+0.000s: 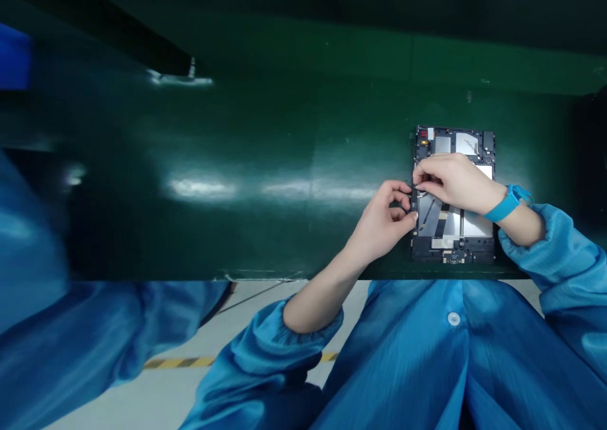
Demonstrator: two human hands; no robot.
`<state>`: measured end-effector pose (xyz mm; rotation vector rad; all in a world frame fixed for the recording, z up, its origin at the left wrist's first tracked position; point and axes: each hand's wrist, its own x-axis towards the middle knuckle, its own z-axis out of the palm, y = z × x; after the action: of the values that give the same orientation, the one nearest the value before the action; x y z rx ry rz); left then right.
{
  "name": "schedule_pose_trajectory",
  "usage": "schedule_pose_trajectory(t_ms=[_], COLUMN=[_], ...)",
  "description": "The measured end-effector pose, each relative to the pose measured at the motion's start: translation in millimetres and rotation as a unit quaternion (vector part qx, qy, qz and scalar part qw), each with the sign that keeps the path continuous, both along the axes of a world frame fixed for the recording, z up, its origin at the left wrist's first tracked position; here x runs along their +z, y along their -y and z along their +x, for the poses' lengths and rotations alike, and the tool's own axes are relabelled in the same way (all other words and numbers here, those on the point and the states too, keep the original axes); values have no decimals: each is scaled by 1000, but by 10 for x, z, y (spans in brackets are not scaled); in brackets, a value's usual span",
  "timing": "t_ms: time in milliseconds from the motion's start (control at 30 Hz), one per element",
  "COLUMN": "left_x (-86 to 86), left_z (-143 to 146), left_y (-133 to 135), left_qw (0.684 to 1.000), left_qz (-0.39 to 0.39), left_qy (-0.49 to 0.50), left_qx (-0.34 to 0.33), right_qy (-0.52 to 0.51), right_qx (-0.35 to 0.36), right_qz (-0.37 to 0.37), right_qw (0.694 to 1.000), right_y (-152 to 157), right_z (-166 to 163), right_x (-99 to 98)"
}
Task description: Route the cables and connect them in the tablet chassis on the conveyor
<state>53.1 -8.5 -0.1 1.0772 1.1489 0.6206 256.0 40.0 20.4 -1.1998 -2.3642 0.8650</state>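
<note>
An opened tablet, its black frame, silver plates, ribbon cables and small circuit boards exposed, lies flat on the green worktop near the front edge. My left hand is at its left side, fingers curled in and thumb tip pressed on the frame's rim. From the right, my right hand reaches across the tablet, thumb and forefinger pinched together over the same left rim. Whatever is between those fingertips is too small to make out; a thin dark wire shows just above them. A blue strap circles my right wrist.
The green worktop stretches far to the left, with glare on it. A dark post stands at the back left, and a blue object at the far left. Beside me at left is another person's blue sleeve.
</note>
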Motion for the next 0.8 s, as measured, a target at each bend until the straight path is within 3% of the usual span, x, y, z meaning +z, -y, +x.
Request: schedule_pose_trajectory(t_ms=[167,300,800], left_x=[0,-8,-42], left_z=[31,56,54], left_y=[-37,-139,-240], left_qw=[999,999,1000], left_qz=[-30,-6,12], left_qy=[-11,2,11], left_qx=[17,31,1], right_qy=[-33,-33,-40], right_qx=[-3,-10,-16], right_qz=[-8,-10,-20], right_qw=[999,999,999], right_y=[-11,-6,-35], right_z=[6,-8,-21], right_x=[-43,-37,-59])
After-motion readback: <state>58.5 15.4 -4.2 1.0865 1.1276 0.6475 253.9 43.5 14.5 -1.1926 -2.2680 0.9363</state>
